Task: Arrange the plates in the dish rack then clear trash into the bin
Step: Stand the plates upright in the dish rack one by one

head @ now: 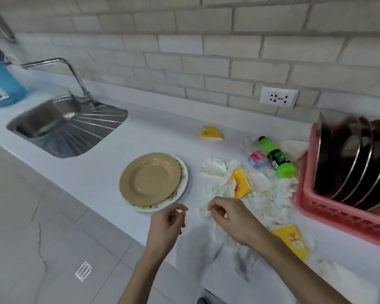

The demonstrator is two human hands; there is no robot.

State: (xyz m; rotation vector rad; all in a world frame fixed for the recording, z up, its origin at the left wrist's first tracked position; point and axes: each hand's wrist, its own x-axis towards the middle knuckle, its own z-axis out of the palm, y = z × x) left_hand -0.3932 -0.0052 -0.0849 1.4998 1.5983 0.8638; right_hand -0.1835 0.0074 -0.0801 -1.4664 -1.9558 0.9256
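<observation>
While the left hand [167,222] hovers just in front of the tan plate [150,178], fingers loosely curled and empty, the right hand [228,218] curls its fingertips against crumpled tissue [270,200] to the plate's right; I cannot tell whether it grips any. Farther right, the pink dish rack [329,210] holds dark plates [349,163] upright.

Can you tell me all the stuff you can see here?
tan plate: one, beige, on counter atop a white patterned plate
dark plates: several, blackish, upright in the pink dish rack
green bottle: one, green, lying beside the rack
crushed clear bottle: one, pink label, next to the green bottle
yellow wrappers: three, yellow, scattered among white tissues
sink: one, steel, far left, with tap
wall socket: one, white, on brick wall
blue jug: one, blue, left edge
hands: two, left hand empty, right hand at the tissues
</observation>
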